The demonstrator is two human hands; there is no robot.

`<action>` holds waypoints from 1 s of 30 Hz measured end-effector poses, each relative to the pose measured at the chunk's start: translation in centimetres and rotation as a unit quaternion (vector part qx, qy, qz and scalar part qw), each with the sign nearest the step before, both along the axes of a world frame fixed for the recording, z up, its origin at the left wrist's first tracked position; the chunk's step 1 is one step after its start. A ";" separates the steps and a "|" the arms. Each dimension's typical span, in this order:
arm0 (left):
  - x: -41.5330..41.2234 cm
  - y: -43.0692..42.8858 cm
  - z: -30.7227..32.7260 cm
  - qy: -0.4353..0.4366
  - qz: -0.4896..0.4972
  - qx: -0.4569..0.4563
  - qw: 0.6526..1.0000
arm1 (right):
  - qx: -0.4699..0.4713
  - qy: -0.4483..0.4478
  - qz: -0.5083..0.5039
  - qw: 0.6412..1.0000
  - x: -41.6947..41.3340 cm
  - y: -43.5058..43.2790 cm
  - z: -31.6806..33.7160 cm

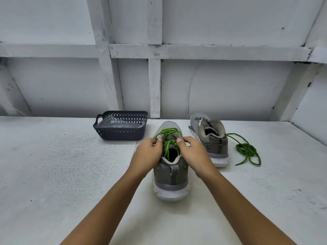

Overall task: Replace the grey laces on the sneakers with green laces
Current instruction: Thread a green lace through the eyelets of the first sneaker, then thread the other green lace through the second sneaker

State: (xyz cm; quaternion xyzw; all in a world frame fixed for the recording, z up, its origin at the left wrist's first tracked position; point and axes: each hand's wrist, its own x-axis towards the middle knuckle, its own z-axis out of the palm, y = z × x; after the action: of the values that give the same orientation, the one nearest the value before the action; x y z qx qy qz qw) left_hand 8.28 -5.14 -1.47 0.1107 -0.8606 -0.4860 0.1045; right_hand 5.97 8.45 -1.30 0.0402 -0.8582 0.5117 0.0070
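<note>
Dark basket (122,134), upper left of centre, holds crumpled clear plastic (116,123). Shoe (170,175) at frame centre, heel toward the bottom edge, toe toward the wall, long axis vertical in frame; left hand (147,155) and right hand (193,152) each pinch its green lace (169,134) near the tongue. Second shoe (212,138) to its right, toe angled up-left; spare lace (246,150) coiled beside it.

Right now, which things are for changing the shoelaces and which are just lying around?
For the job: near shoe; threaded green lace, pinched by left hand and right hand; far shoe, no lace showing; loose green lace beside it.
Lying about: dark basket; clear plastic inside it.
</note>
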 end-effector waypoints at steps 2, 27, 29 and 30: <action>-1.5 -0.2 0.6 0.010 0.003 0.007 1.000 | -0.010 0.006 -0.001 1.000 -1.6 -0.5 0.5; -7.8 2.5 4.3 0.222 -0.031 -0.092 0.970 | 0.065 0.144 -0.070 0.985 -8.8 1.4 4.3; -8.3 4.0 4.6 0.211 -0.063 -0.092 0.971 | 0.096 0.164 -0.079 0.978 -9.2 2.9 4.9; -8.8 4.9 4.5 0.200 -0.074 -0.090 0.973 | 0.103 0.165 -0.083 0.977 -9.5 3.9 5.1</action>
State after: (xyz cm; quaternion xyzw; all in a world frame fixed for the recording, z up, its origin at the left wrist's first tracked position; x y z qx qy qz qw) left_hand -0.49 -0.23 3.08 -0.0628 -0.8683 -0.4255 0.2473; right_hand -3.48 12.32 3.76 0.0529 -0.8936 0.4048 0.1869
